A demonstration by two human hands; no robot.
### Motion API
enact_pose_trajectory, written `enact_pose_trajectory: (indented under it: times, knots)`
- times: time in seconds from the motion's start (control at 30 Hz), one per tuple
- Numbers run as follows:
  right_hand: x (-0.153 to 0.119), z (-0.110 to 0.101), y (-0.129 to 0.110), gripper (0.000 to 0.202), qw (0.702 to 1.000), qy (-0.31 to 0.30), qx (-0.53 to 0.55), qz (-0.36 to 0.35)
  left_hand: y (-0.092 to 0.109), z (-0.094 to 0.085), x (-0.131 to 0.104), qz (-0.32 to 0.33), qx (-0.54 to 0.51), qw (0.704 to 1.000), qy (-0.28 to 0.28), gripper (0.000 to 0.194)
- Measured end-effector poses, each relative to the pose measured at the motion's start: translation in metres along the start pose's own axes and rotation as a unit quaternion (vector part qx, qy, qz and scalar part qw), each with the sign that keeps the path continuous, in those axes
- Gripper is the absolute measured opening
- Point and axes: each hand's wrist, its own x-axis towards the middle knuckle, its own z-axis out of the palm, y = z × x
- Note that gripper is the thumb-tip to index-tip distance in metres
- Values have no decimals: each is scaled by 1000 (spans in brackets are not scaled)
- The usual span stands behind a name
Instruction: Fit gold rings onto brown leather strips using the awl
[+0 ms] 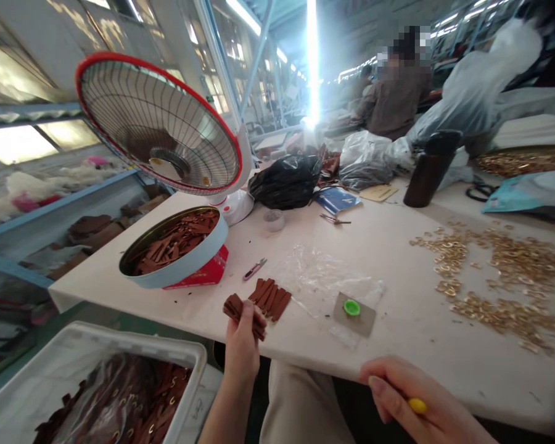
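My left hand (243, 342) is closed around a small stack of brown leather strips (234, 306), held just above the table's front edge. Right beside it, a fanned row of similar brown strips (274, 300) lies on the table. At the lower right, my right hand (404, 394) is closed on a tool with a yellow end (417, 405); the rest of that tool is hidden in the fingers. Between the hands, farther in, a bright green cap-like dish (351, 308) sits on a grey square plate (367, 322).
A round tin (185, 268) of brown strips tilts on a red box (215, 271), near thread snips (254, 269). Behind stands a red-rimmed fan (161, 123). Gold metal rings (504, 308) spread at right, before a dark bottle (430, 169). A white bin (134, 336) is lower left.
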Motion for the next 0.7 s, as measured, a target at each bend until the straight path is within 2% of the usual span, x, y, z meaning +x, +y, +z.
enact_pose_trajectory:
  times: [0.07, 0.13, 0.23, 0.33, 0.5, 0.63, 0.7]
  knots:
    - [-1, -1, -4, 22, 1000, 1, -9, -26, 13, 18, -32, -82, -41, 989, -116, 30]
    - [-3, -5, -10, 23, 1000, 11, -1, -28, 21, 34, -66, -216, -132, 935, -248, 32]
    - [-11, -18, -18, 25, 999, 29, 15, -26, 19, 50, -106, -315, -173, 864, -353, 31]
    - [-21, -33, -23, 20, 999, 29, 35, -25, 10, 57, -128, -358, -161, 826, -404, 32]
    - [-31, -46, -15, 20, 998, 40, 40, -6, 5, 63, -144, -367, -86, 828, -416, 35]
    - [-30, -50, -8, 21, 997, 20, 74, -1, 6, 66, -152, -366, -36, 807, -462, 37]
    - [-28, -54, -5, 24, 997, 21, 71, -4, 4, 70, -153, -350, -25, 814, -463, 37]
